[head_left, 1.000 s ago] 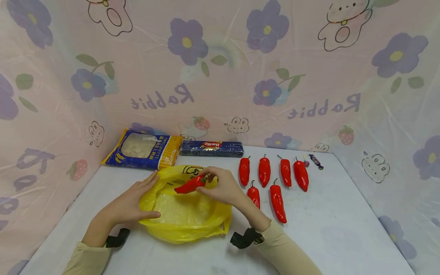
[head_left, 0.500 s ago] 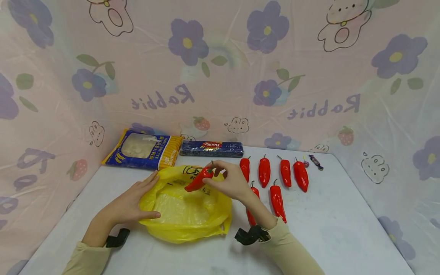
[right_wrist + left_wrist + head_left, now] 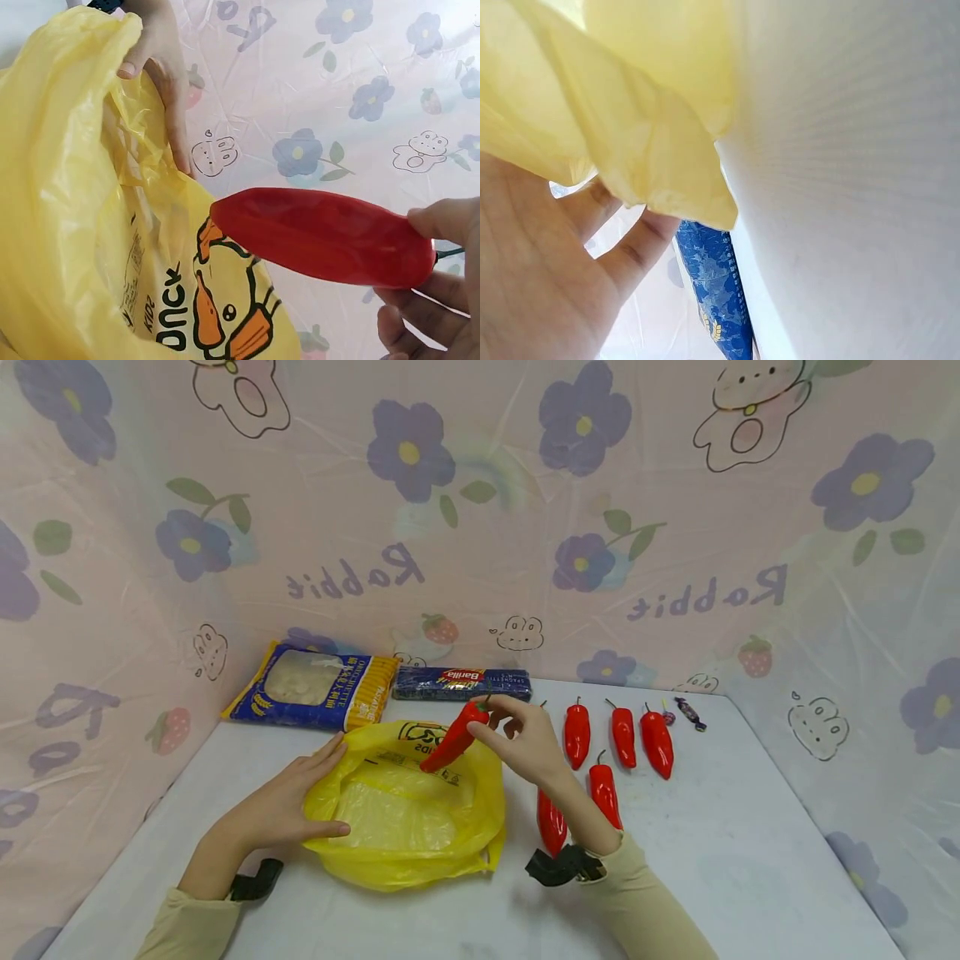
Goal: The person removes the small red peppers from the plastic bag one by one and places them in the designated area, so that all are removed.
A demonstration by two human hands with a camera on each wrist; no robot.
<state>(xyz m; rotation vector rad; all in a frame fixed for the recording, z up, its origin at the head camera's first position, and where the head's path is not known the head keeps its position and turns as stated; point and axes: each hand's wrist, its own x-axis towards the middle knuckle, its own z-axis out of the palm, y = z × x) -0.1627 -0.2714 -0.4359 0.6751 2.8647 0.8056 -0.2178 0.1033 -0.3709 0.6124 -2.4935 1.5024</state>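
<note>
Head view, mid-frame: right hand [image 3: 525, 743] pinches a glossy, tapered red pepper [image 3: 453, 740] by its stem end, tilted above the crinkly yellow plastic bag [image 3: 405, 827], while the left hand [image 3: 288, 802] rests flat, fingers relaxed, on the bag's left rim; can't see inside it.

A blue-and-yellow pasta bag [image 3: 311, 687] and a blue spaghetti box [image 3: 461, 684] lie along the table's [image 3: 750, 860] back edge. Two wrapped candies [image 3: 688, 712] sit near its back right corner.

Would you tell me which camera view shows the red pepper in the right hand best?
The right wrist view: the red pepper fills the frame, pinched at its stem end by the right hand. The head view shows it small above the yellow bag; the left wrist view misses it.
</note>
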